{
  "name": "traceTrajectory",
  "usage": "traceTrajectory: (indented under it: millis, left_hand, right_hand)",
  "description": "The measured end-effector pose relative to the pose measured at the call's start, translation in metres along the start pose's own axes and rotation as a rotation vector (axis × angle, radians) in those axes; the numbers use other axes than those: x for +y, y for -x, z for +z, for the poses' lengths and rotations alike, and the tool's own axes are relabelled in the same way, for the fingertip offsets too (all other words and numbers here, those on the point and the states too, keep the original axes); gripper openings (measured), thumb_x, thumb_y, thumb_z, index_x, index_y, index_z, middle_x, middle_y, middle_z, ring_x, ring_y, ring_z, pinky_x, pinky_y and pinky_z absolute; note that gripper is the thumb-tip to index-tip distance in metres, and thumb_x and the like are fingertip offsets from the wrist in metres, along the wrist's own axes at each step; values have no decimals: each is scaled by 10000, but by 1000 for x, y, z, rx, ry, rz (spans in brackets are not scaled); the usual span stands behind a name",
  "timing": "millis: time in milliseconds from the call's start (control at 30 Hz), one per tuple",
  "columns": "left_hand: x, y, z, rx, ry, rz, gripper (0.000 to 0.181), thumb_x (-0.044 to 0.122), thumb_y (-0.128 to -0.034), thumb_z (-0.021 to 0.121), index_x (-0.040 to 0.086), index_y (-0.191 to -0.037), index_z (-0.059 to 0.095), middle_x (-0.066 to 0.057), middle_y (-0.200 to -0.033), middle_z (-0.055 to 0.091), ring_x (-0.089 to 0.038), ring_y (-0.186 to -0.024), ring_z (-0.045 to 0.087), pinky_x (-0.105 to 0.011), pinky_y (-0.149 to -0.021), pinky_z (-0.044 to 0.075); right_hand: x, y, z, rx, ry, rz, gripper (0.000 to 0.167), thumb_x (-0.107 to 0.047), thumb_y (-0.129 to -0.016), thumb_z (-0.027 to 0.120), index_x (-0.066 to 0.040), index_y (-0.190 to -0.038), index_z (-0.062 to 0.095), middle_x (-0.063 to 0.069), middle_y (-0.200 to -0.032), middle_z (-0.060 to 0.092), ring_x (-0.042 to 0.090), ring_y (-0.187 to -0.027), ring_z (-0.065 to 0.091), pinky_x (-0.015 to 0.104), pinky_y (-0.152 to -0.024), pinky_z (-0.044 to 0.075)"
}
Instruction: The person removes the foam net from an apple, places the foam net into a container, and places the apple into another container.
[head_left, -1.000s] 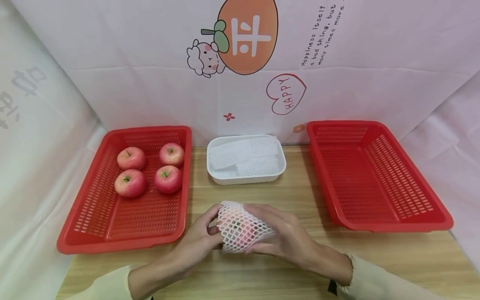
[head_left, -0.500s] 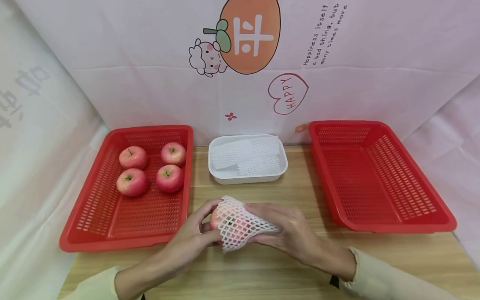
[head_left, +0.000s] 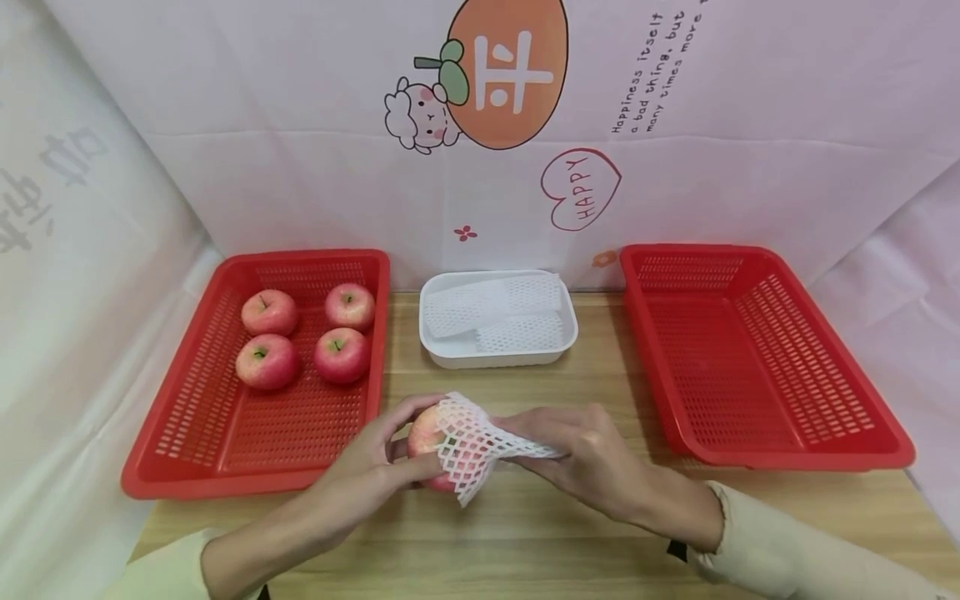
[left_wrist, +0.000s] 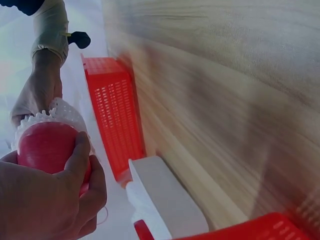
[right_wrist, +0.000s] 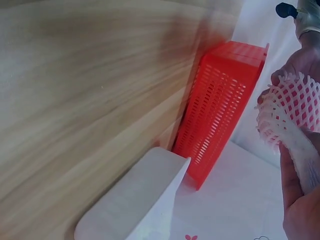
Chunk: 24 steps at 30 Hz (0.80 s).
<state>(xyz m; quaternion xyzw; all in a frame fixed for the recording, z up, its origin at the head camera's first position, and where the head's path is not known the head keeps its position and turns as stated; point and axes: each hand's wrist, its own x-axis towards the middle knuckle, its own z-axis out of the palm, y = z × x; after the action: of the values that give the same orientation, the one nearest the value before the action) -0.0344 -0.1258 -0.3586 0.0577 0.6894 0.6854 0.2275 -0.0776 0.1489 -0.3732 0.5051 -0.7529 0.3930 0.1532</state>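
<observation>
An apple (head_left: 426, 437) is gripped by my left hand (head_left: 375, 458), whose fingers curl round its left side above the table. A white foam net sleeve (head_left: 468, 442) covers the apple's right part, its wide mouth spread over the fruit. My right hand (head_left: 581, 446) pinches the narrow tail of the sleeve, to the right of the apple. In the left wrist view the bare red bottom of the apple (left_wrist: 47, 145) sticks out of the net's mouth. The right wrist view shows the net (right_wrist: 300, 102) gathered between thumb and fingers.
On the left stands a red basket (head_left: 300, 479) with several bare apples (head_left: 268, 362). A white tray (head_left: 498, 362) of flat foam nets (head_left: 517, 332) sits at the back middle. Another red basket (head_left: 720, 358) stands on the right. Behind them hangs a printed white cloth (head_left: 337, 183).
The net has slid rightward off the left side of the apple, baring more of it. My right hand has closed the sleeve's tail into a narrow bunch. Left hand moved slightly left.
</observation>
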Motion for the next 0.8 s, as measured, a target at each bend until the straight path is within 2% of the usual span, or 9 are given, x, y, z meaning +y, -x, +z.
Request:
traceTrajectory:
  millis: [100,200,300,500,700,800]
  left_hand:
    - [3,2,-4,-2,0,7,676,97,-945,744,70,-1558,460,-209,-1450,532,-214,-1160,662,-289,-904,596]
    - [8,4,-9,22,-31,-7,669,147,-952,763,105,-1555,476,-176,-1405,585,-204,-1149,657,-282,-880,583]
    - [15,7,-15,56,-72,-43,651,220,-949,790,174,-1534,509,-118,-1359,626,-194,-1117,653,-278,-843,565]
    - [27,10,-32,106,-173,-83,623,273,-946,791,239,-1509,526,-93,-1327,623,-210,-1032,631,-299,-776,557]
    - [35,15,-60,133,-105,-151,717,291,-994,746,230,-1611,386,-133,-1510,467,-232,-1110,672,-360,-946,609]
    - [36,17,-77,141,-124,-161,754,323,-1016,722,223,-1644,316,-135,-1552,420,-223,-1146,676,-328,-967,599]
  right_hand:
    - [1,-4,-3,-13,-5,-25,253,-255,-1031,701,-45,-1119,811,40,-1046,814,149,-928,794,224,-811,621]
    - [1,-9,-9,-46,-13,-44,222,-243,-1036,694,-72,-1115,813,21,-1040,813,130,-927,789,228,-810,623]
    - [3,-13,-16,-75,-4,-54,172,-151,-967,795,-85,-1125,812,10,-1051,811,118,-934,785,244,-816,627]
    - [9,-23,-32,-95,73,-42,349,7,-755,926,-81,-1076,821,-3,-1008,813,97,-889,781,231,-776,628]
    - [24,-36,-48,-106,162,4,426,24,-700,964,-61,-1092,823,16,-966,814,112,-833,777,256,-736,636]
    - [34,-43,-54,-104,184,35,444,10,-711,963,-49,-1126,818,44,-1000,816,156,-881,791,315,-763,648]
